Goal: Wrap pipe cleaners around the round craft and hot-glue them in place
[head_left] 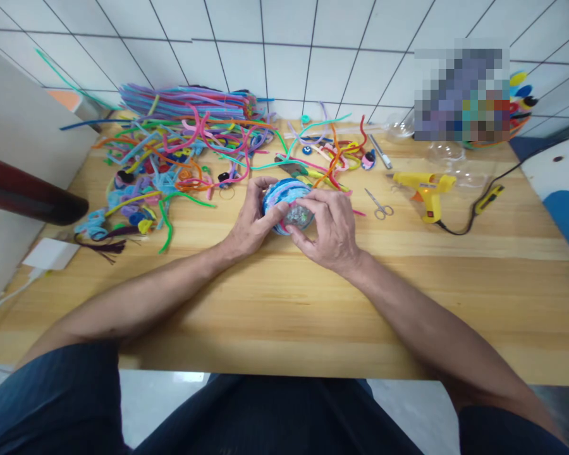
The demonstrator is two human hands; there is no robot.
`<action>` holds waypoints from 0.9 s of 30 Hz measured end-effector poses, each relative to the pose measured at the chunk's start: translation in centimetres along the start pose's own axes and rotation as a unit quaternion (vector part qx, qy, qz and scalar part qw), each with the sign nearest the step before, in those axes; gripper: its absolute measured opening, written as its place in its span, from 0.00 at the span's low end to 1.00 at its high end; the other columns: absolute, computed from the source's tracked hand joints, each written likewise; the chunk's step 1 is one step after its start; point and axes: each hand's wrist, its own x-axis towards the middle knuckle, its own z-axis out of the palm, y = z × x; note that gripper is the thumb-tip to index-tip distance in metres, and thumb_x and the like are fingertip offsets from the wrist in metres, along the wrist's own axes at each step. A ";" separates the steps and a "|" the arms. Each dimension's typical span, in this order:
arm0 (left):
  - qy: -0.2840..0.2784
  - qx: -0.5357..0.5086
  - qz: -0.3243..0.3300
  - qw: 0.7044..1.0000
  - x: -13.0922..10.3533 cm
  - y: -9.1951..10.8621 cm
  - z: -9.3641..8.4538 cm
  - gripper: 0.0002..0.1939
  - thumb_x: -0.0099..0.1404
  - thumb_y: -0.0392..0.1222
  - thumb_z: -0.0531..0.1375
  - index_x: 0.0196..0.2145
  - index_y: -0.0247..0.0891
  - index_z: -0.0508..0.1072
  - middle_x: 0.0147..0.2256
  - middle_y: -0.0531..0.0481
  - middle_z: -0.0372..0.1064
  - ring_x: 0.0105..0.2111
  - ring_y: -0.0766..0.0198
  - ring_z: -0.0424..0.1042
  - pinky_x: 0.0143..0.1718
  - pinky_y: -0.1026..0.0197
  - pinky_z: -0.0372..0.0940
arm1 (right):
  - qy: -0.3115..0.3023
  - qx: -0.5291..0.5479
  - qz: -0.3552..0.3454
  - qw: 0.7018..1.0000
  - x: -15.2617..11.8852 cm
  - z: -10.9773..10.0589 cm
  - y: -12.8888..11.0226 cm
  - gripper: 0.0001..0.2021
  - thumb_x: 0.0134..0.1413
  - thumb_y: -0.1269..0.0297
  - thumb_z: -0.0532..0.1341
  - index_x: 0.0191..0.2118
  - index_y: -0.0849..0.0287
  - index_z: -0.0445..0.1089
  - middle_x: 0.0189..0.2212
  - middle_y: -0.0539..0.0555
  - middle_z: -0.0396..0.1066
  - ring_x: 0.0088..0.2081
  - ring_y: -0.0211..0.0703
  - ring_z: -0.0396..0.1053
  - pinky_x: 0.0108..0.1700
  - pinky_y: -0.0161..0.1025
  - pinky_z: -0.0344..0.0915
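Observation:
Between my two hands is a ball wrapped in pipe cleaners (289,188), in blue, light blue, lilac and pink. A clear, sparkling patch of it shows at the front, facing me. My left hand (256,218) grips the ball's left side, its thumb lying across the front. On the right, my right hand (329,227) has its fingertips on the upper edge of the clear patch and its thumb at the lower edge. A short pink strand shows near both thumbs. Whether my right fingers pinch a strand is hidden.
Loose pipe cleaners (171,158) tangle at the left back, before a bundle of straight ones (189,104). Rightward lie small scissors (380,205), a utility knife (380,151), a yellow glue gun (427,189) with its cable, and clear plastic balls (448,155). A white box (51,253) lies left.

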 end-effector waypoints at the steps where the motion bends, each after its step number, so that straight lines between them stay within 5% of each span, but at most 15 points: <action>1: -0.002 0.003 0.001 1.000 0.0 0.0 0.0 0.32 0.77 0.70 0.65 0.65 0.48 0.65 0.57 0.44 0.72 0.56 0.51 0.76 0.61 0.48 0.76 | -0.005 0.004 0.003 1.000 0.0 0.0 0.0 0.23 0.75 0.48 0.65 0.66 0.54 0.73 0.58 0.64 0.78 0.59 0.63 0.75 0.62 0.62 0.71; 21: -0.002 -0.001 -0.001 1.000 -0.2 -0.3 -0.1 0.31 0.78 0.69 0.65 0.65 0.50 0.65 0.58 0.44 0.73 0.55 0.52 0.76 0.61 0.47 0.76 | -0.006 0.027 0.018 0.999 0.0 0.0 0.2 0.24 0.73 0.47 0.67 0.65 0.53 0.73 0.58 0.63 0.78 0.60 0.65 0.75 0.63 0.64 0.73; 27: 0.003 0.005 0.032 0.999 0.2 -0.4 -0.3 0.38 0.77 0.70 0.65 0.73 0.51 0.63 0.70 0.41 0.68 0.70 0.44 0.71 0.73 0.41 0.70 | 0.001 -0.014 0.018 1.000 0.1 -0.3 0.4 0.26 0.73 0.44 0.67 0.67 0.53 0.72 0.59 0.63 0.77 0.61 0.66 0.74 0.64 0.66 0.72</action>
